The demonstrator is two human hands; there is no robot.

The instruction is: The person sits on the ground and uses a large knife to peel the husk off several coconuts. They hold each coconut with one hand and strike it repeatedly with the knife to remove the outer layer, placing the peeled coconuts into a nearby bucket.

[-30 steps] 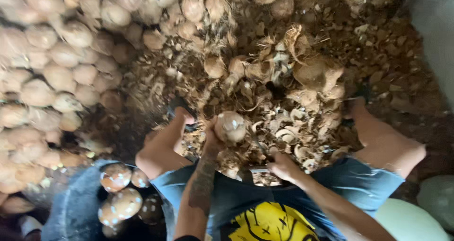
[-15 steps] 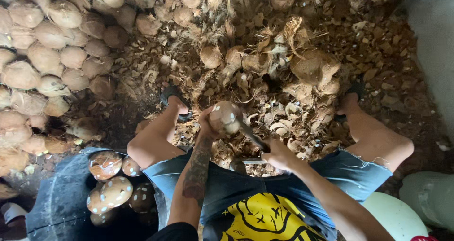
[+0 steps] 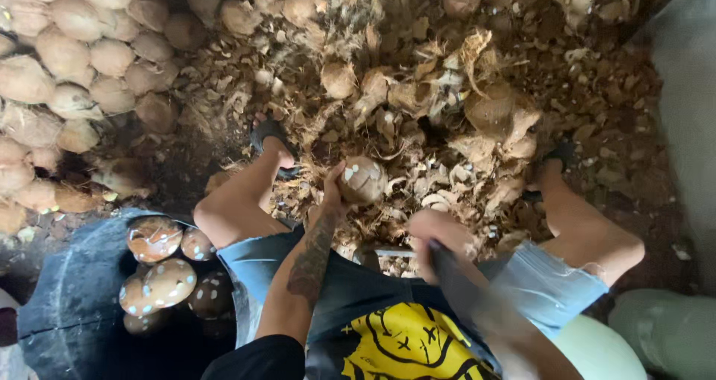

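The left hand (image 3: 333, 193) clamps the coconut (image 3: 362, 179); the right hand (image 3: 436, 234), closed on a blade (image 3: 477, 305), sits below-right of it.

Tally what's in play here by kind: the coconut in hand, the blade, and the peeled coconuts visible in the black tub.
Coconut held in the left hand: 1
Blade in the right hand: 1, blurred
Peeled coconuts showing in the black tub: 6; more may lie hidden beneath
Total: 8
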